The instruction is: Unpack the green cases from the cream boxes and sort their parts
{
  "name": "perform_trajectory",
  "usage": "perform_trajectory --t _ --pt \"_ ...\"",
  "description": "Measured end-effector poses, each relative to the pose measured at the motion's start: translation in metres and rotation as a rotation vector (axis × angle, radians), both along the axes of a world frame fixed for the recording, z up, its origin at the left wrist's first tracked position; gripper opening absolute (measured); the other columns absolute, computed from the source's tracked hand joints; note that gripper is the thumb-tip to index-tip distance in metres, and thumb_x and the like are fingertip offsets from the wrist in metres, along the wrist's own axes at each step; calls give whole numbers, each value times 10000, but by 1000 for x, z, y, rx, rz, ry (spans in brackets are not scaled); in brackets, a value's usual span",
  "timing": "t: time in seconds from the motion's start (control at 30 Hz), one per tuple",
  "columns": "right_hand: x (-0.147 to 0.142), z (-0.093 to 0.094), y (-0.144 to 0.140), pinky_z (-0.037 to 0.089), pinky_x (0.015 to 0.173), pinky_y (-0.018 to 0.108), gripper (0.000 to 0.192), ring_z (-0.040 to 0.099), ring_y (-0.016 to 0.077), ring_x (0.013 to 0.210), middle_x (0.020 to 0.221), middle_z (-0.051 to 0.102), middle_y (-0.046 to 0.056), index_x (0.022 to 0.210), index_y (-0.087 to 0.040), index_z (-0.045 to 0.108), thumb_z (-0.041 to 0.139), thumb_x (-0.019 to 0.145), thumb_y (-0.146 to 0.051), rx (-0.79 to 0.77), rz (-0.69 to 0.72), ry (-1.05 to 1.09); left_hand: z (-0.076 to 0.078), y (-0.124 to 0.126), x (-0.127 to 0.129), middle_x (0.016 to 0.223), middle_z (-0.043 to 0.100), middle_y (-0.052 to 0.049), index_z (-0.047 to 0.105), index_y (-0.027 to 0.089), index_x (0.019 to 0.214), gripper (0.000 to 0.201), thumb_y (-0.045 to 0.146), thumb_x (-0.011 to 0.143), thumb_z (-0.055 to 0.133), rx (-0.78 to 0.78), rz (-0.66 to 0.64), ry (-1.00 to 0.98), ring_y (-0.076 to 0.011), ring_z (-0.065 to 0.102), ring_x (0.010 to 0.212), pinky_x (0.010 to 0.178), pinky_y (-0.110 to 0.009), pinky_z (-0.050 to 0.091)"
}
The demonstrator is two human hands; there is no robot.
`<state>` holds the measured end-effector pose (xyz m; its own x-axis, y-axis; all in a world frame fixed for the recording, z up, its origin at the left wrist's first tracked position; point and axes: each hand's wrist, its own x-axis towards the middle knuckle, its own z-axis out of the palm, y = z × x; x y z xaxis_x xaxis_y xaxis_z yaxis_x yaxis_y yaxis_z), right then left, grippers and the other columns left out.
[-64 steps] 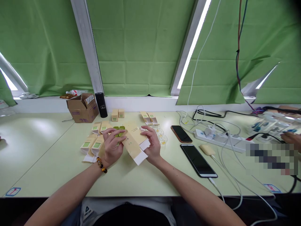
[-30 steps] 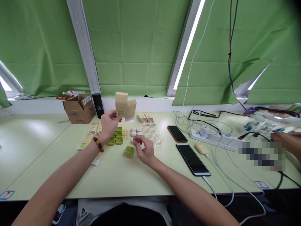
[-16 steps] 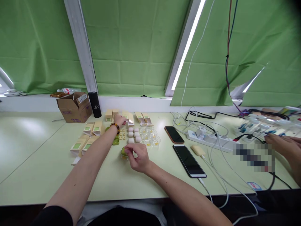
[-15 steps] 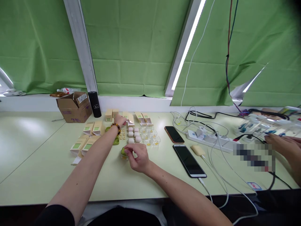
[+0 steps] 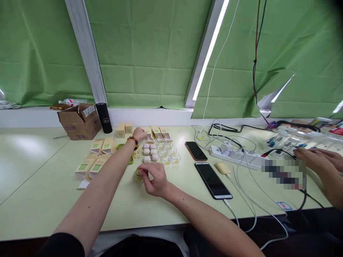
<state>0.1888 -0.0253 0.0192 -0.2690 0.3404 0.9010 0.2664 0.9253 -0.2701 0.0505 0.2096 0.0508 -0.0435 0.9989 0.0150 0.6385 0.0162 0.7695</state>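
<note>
My left hand reaches to the back row of small tan cartons and grips an opened tan carton that rests on the table there. A bead bracelet is on that wrist. Nearer to me, my right hand pinches a small green pot that sits on the table. Between the hands lie several pale pink pieces, several clear cups and a green tray partly hidden by my left forearm.
Flat tan cartons lie at the left, and a cardboard box and a black tumbler stand behind them. Two phones, a power strip and cables fill the right. Another person's hands work at the far right.
My left hand lifted the tan carton off the green pot, carried it to the back row and set it down. My right hand closed on the green pot.
</note>
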Motion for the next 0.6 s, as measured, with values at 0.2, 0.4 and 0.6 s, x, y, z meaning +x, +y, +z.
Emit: perform_trajectory --t 0.2,0.4,0.6 --pt "-1 -2 1 446 540 321 123 609 167 526 674 710 -3 1032 -246 626 535 980 -181 19 -8 -35 1 3 5 1346 655 -115 645 153 1324 414 412 1003 682 -81 -27 38 -278 674 1165 981 -470 602" --pt "1 -1 1 431 529 321 137 585 164 509 662 691 -10 1028 -247 629 544 963 -163 53 -1 -18 8 1 3 1355 647 -116 629 164 1345 418 408 1010 675 -69 -46 20 -267 672 1167 978 -477 604" --pt "12 2 13 462 551 314 120 602 161 530 680 704 0 992 -247 658 548 979 -198 -38 -89 16 48 -8 -29 1052 791 -138 746 122 1145 289 209 871 773 107 19 -1 -237 751 943 857 -330 574"
